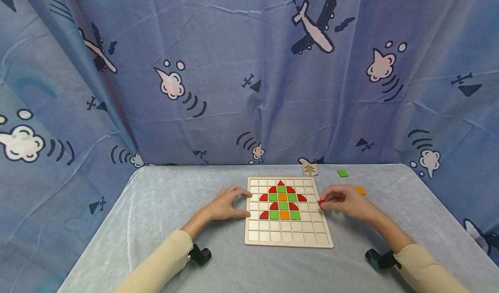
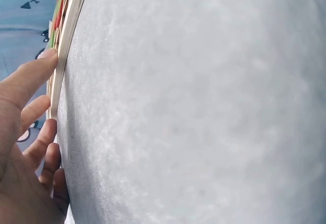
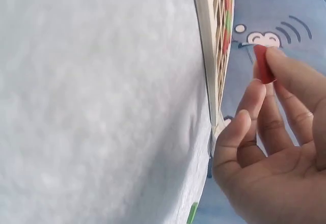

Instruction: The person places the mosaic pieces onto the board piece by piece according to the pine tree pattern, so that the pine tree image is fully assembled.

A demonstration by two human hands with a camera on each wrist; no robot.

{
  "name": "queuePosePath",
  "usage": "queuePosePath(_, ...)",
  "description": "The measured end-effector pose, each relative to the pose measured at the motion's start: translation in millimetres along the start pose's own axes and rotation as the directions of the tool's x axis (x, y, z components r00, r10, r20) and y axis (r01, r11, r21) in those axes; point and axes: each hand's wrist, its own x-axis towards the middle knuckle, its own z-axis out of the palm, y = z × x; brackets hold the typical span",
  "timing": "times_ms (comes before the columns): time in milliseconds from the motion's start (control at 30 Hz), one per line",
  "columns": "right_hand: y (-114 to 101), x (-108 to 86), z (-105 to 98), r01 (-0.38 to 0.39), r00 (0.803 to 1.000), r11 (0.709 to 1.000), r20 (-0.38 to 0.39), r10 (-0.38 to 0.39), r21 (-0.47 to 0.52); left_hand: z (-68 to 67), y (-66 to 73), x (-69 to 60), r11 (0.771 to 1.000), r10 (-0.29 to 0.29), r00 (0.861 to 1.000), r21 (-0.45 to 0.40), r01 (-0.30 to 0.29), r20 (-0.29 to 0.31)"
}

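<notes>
A wooden grid board (image 1: 288, 244) lies flat on the table. Red, green and orange tiles (image 1: 283, 206) form a tree-like pattern in its cells, with a red triangle (image 1: 280, 183) at the top. My left hand (image 1: 226, 204) rests at the board's left edge, thumb and fingers spread and touching the rim. Between thumb and fingertips, my right hand (image 1: 348, 201) pinches a small red tile (image 3: 263, 65), just off the board's right edge. The tile's curved side shows in the right wrist view, but its full outline is partly covered by the fingers.
Behind the board's far right corner lies a small patterned card (image 1: 310, 169). A loose green square tile (image 1: 343, 173) sits to its right, and an orange tile (image 1: 360, 190) lies behind the right hand. A blue printed curtain (image 1: 218, 89) hangs beyond the table (image 1: 156, 197).
</notes>
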Motion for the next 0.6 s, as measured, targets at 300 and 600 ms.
queuePosePath(300,-10.0,0.9,9.4,-0.039,0.998,0.999,0.045,0.039,-0.017,0.5,-1.0,0.0,1.0,-0.004,1.0,0.001,0.004,0.01)
queuePosePath(600,-16.4,3.2,16.0,-0.027,0.997,0.999,0.066,0.029,-0.03,0.1,-1.1,0.4,1.0,-0.001,1.0,0.005,0.001,0.008)
